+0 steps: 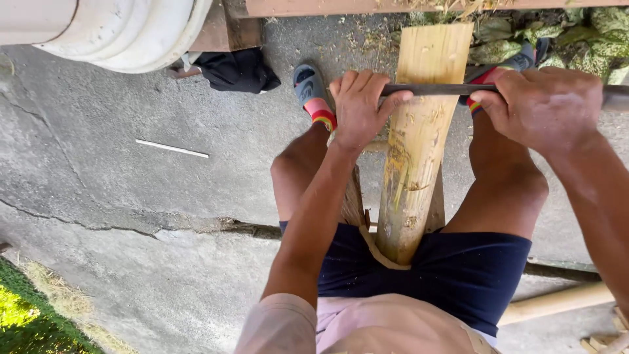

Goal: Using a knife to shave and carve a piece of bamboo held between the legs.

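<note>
Left-hand fingers (pixel 357 82) are curled over one end of a dark flat blade (pixel 432 89), and the right hand (pixel 547 105) is clenched round the other end, so both hands are closed on it. The blade is laid crosswise on a pale split bamboo piece (pixel 419 144), which is propped between the knees with its near end against the dark shorts (pixel 472 269). Bare thighs are flanked close on both sides, so a slip toward the body could get ugly if the blade skids on the curved face. The left thumb looks pressed near the edge, hard to tell tbh. A white bucket (pixel 124 33), a black cloth (pixel 239 69) and a thin white stick (pixel 171 148) are lying well apart, nothing blocked
</note>
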